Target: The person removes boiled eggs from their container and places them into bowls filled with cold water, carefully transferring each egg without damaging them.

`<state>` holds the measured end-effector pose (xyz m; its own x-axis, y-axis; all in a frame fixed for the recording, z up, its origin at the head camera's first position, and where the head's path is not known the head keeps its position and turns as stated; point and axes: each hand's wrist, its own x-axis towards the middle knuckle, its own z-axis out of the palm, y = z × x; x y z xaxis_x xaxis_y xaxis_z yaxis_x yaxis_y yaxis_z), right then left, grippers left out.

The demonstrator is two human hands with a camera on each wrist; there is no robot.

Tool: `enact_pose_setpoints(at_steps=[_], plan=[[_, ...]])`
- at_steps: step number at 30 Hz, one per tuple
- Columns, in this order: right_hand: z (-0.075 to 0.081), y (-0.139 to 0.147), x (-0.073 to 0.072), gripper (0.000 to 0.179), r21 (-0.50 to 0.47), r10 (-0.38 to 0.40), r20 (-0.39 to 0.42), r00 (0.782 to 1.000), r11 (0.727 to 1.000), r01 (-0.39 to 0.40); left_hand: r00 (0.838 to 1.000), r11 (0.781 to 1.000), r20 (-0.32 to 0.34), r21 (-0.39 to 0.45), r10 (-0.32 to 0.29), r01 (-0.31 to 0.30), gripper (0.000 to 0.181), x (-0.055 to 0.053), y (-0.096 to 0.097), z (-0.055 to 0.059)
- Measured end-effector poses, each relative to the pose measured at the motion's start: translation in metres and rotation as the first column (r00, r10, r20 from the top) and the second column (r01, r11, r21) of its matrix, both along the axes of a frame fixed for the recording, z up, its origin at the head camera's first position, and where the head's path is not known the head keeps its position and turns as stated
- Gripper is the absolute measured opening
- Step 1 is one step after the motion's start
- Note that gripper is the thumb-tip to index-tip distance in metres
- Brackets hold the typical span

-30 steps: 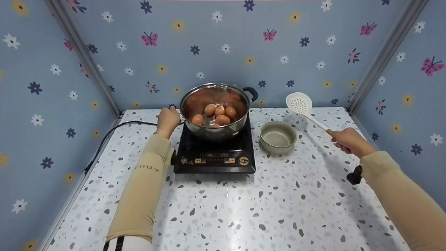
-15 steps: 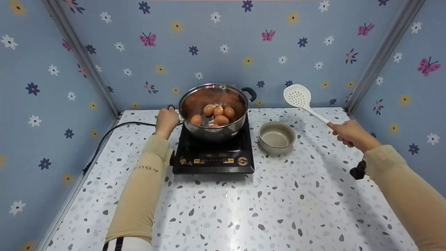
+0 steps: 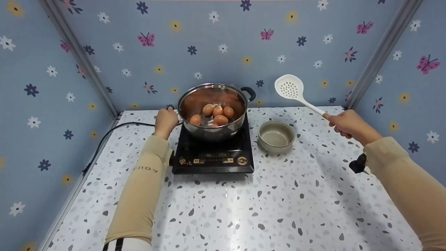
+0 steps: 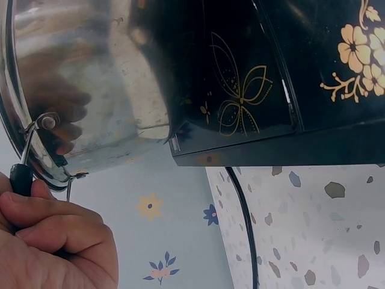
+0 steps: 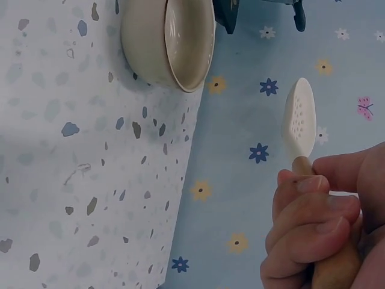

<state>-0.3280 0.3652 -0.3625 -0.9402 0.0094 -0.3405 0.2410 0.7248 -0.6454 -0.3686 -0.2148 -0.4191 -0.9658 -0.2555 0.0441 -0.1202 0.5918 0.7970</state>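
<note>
My left hand [image 3: 166, 122] grips the black side handle [image 4: 21, 178] of a steel pot [image 3: 215, 131], its fingers curled round it in the left wrist view. Several brown eggs [image 3: 221, 120] lie inside the pot, which stands on a black induction cooker [image 3: 213, 162]. On the right, my right hand [image 3: 353, 126] holds a white slotted spoon [image 3: 290, 87] by its wooden handle [image 5: 302, 165]. The perforated head is raised above the table, up and to the right of the pot, with nothing on it. Below it sits a beige bowl [image 3: 276, 136] with a bare inside.
A black power cord [image 3: 115, 128] runs from the cooker to the table's left edge. Flower-patterned walls [image 3: 223, 35] close in the speckled table [image 3: 223, 209] at the back and both sides. The pot's other handle [image 3: 248, 93] sticks out toward the back right.
My right hand has lifted the slotted spoon, and its head has swung up and left toward the pot. My left hand keeps its grip on the pot handle.
</note>
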Motion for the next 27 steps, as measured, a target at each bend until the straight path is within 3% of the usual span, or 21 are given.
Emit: enact_pose_setpoints(at_steps=[10,17,27], plan=[[0.017,-0.015,0.001,0.06,0.021,0.015,-0.06,0.998,1.0,-0.014,1.0,1.0,0.001,0.001,-0.005,0.005,0.048,0.0,-0.001,0.001],[0.029,-0.026,0.001,0.059,0.056,0.035,-0.085,0.996,0.998,-0.03,0.999,0.999,-0.012,-0.033,0.037,-0.037,0.043,-0.001,0.001,0.001],[0.045,-0.047,0.002,0.055,0.092,0.076,-0.118,0.99,0.994,-0.066,1.0,0.999,0.001,-0.014,0.03,-0.03,0.046,-0.001,0.001,0.0]])
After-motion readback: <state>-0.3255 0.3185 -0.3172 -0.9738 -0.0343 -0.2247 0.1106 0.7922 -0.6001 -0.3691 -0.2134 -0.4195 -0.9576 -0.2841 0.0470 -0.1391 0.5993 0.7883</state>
